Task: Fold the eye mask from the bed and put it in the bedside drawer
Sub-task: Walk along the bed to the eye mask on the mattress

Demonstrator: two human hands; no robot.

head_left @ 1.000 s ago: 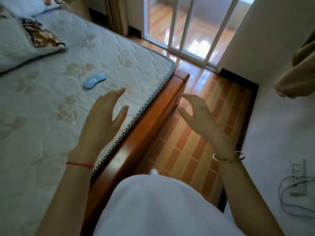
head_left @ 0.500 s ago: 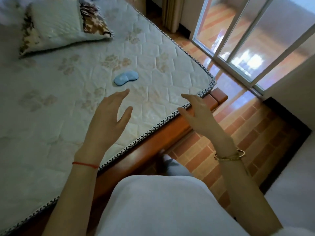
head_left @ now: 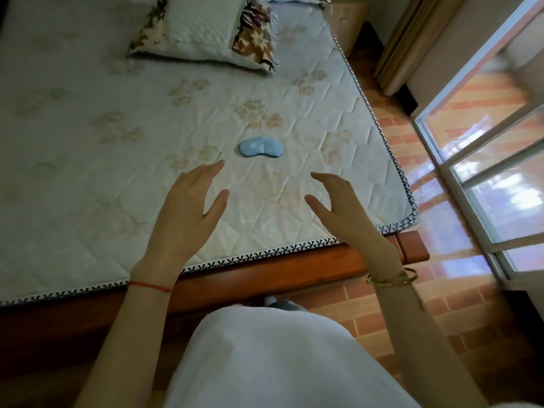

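Note:
A small light-blue eye mask (head_left: 261,147) lies flat and unfolded on the quilted mattress (head_left: 88,172), near the foot end. My left hand (head_left: 190,207) hovers over the mattress just short of the mask and slightly to its left, fingers spread, holding nothing. My right hand (head_left: 343,206) hovers to the mask's near right, fingers apart and empty. Neither hand touches the mask. A wooden piece that may be the bedside cabinet (head_left: 343,23) shows at the top beyond the mattress; I see no drawer.
A patterned pillow (head_left: 203,30) rests at the head of the bed. The wooden bed frame (head_left: 265,266) runs along the near edge. Brick-tiled floor (head_left: 412,304) lies to the right, with a curtain (head_left: 403,51) and a glass sliding door (head_left: 488,160).
The view has swung left onto the bed, so the mask now sits centred ahead. Both hands, earlier over the bed edge and floor, are now over the mattress, closer to the mask.

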